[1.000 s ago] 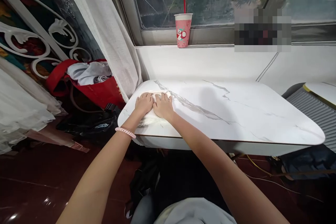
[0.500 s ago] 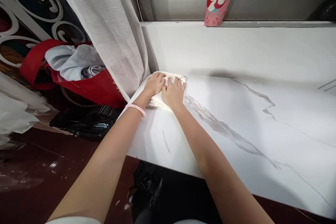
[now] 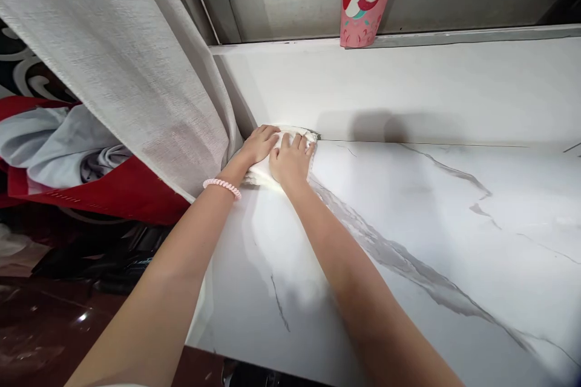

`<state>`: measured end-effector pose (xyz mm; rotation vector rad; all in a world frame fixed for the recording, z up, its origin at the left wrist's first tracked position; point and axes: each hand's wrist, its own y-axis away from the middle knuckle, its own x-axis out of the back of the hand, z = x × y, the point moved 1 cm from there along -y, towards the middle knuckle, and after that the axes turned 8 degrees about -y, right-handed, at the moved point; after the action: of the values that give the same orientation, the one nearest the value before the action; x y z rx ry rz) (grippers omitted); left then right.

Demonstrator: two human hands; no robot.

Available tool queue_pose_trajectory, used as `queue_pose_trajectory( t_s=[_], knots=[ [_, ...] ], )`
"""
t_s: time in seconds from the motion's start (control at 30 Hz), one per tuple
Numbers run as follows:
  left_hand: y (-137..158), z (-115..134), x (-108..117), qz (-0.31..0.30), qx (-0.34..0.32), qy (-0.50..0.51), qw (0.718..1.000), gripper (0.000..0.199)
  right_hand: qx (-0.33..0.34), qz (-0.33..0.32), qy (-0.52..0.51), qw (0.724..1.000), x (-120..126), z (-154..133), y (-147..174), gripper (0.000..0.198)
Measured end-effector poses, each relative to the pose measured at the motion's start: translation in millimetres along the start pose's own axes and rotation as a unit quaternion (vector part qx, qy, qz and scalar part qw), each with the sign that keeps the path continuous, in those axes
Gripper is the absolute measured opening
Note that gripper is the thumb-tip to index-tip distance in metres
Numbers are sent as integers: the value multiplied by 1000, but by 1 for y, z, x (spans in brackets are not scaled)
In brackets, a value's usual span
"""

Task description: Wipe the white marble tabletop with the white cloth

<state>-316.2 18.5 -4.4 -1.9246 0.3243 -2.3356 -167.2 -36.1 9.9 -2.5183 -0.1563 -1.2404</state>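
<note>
A folded white cloth (image 3: 259,176) lies in the back left corner of a white marble-patterned tabletop (image 3: 281,248), against the low white wall behind. My left hand (image 3: 260,144) rests flat on the cloth's left part, its fingers pointing away and to the right. On the right part my right hand (image 3: 291,162) presses down, palm down with fingers spread. The two hands are close together. A pink coiled band (image 3: 222,186) is around my left wrist. The cloth's middle is partly hidden under the hands.
A pale curtain (image 3: 131,66) hangs close to my left hand. Beyond it is a red bag (image 3: 136,193) with grey-white fabric (image 3: 59,139) inside. A pink patterned object (image 3: 368,0) stands at the metal window frame (image 3: 290,12). Black items (image 3: 109,260) lie lower left.
The view has come closer to the tabletop, and the bag and curtain have shifted left in it. Both hands stay on the cloth in the corner, with much the same pose.
</note>
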Motion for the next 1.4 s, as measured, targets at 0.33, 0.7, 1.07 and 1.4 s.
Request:
queue_pose_trajectory(
  t_s=[0.33,0.7,1.07,1.4],
  knots=[
    [30,4,15,-14,36,18,999,44,26,1,-1,1000,0,-8,19,58],
    [126,2,41,3,89,27,996,40,65,-38,-26,997,1,-41,88,57],
    [193,23,52,20,122,1,992,46,99,-52,-47,993,14,-46,145,56],
    [243,50,59,33,171,-3,985,42,121,-78,-76,987,28,-44,187,57]
  ],
)
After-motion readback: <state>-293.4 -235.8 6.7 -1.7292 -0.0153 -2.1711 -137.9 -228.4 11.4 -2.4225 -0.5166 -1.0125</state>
